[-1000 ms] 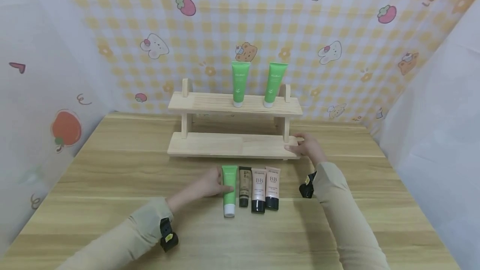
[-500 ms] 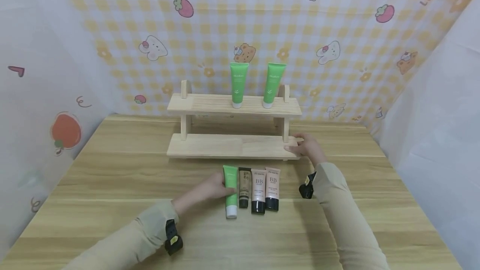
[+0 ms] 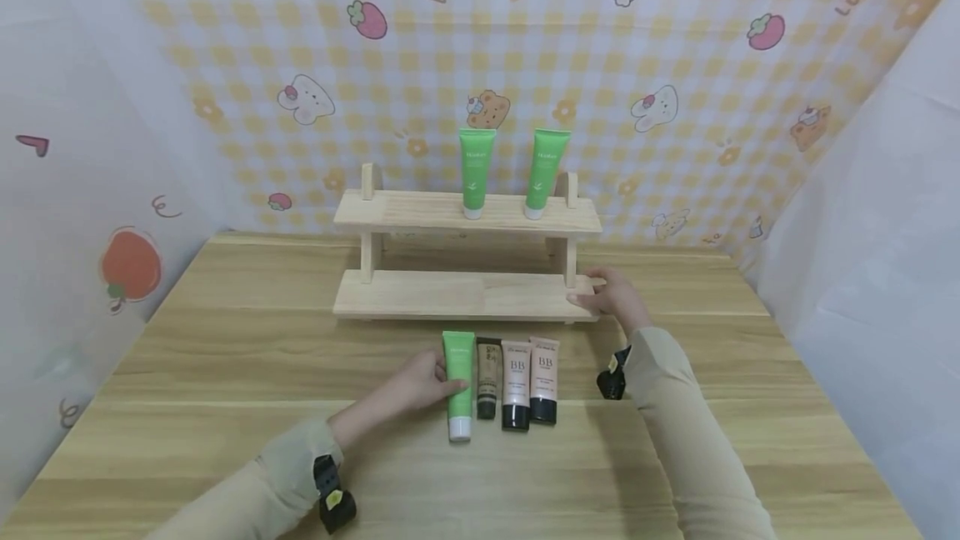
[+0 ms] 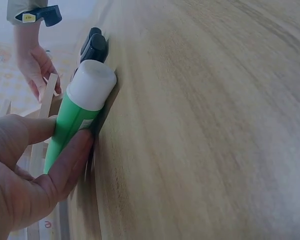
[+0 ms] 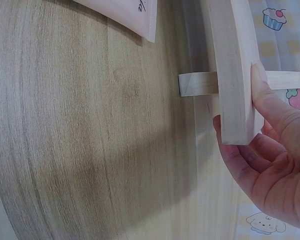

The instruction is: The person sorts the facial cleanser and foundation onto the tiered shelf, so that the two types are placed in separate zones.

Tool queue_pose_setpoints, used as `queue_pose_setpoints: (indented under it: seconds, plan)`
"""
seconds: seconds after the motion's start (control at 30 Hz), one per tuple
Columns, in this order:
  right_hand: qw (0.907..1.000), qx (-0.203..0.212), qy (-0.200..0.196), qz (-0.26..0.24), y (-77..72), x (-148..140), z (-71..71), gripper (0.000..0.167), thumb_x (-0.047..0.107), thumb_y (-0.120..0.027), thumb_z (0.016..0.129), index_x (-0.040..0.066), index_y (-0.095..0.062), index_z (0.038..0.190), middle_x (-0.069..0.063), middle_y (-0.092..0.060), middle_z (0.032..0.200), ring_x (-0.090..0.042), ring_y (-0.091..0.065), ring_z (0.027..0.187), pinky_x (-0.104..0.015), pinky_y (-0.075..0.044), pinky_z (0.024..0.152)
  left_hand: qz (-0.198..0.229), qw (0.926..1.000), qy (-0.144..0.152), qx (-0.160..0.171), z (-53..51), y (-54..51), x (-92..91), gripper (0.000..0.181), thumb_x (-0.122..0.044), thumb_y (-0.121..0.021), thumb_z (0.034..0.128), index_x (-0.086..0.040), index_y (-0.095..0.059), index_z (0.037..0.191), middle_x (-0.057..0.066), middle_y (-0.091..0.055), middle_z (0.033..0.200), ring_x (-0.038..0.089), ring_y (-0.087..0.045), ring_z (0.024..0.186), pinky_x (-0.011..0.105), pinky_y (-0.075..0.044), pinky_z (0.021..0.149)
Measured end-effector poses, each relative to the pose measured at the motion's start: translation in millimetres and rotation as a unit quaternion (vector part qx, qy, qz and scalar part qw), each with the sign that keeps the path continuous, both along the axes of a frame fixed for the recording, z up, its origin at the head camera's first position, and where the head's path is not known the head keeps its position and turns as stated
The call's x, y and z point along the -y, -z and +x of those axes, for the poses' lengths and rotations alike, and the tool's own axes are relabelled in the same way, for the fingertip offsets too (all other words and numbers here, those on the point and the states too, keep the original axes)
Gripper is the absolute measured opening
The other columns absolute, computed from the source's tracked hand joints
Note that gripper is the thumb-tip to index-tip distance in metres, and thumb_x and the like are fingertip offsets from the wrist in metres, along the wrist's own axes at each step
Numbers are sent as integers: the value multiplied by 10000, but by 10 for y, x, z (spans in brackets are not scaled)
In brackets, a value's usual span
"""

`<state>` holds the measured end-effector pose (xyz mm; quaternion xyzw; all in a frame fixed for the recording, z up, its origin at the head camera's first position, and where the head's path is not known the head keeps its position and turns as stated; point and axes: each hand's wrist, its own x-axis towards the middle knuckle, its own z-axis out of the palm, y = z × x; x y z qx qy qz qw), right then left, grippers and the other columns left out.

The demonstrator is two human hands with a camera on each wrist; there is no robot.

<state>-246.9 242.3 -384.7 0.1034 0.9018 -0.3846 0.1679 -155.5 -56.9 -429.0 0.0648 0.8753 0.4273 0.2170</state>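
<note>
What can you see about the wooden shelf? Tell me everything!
The pale two-tier wooden shelf has two flat boards, the upper one farther back, joined by two uprights poking above it. The wood looks smooth, with light grain. It stands upright on the brown wood-grain table before the yellow-checked backdrop. Two green plastic tubes with white caps stand cap-down on its upper board; the person's right hand grips the lower board's right end.

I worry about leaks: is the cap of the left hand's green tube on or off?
On. In the left wrist view, the white cap covers the end of the green tube the left hand pinches.
</note>
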Motion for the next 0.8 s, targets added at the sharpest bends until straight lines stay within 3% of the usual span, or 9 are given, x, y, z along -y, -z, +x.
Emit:
queue_pose_setpoints:
  seconds: [0.2, 0.4, 0.7, 0.8]
  plan:
    - [10000, 31, 34, -32, 51, -39, -33, 745, 292, -687, 812, 30, -305, 1396, -300, -380, 1368, -372, -506, 1171, -413, -468, 959, 123, 9999, -38, -61, 35, -13, 7, 309, -159, -697, 777, 50, -552, 952, 103, -619, 799, 161, -564, 694, 255, -520, 608]
    - [9996, 91, -20, -257, 177, -129, -154, 834, 354, -764, 719, 33, -351, 1368, -348, -346, 1360, -354, -556, 1096, -355, -535, 826, 228, 9997, -46, -61, 41, -8, 26, 332, -155, -692, 782, 54, -547, 995, 100, -616, 825, 158, -565, 706, 254, -520, 617]
    - [9999, 78, 58, -47, 47, -28, -51, 691, 236, -665, 834, 10, -315, 1385, -319, -354, 1376, -379, -485, 1190, -378, -501, 910, 498, 9986, -161, 64, 22, -99, 89, 433, -160, -681, 793, 73, -502, 1111, 110, -611, 883, 162, -577, 734, 272, -536, 628]
    - [10000, 76, 21, -7, 47, -25, -46, 692, 234, -656, 842, 5, -302, 1390, -320, -345, 1380, -384, -475, 1198, -375, -500, 914, 516, 9984, -209, -49, 1, -152, 117, 467, -152, -686, 786, 83, -482, 1134, 130, -607, 923, 171, -582, 756, 282, -545, 642]
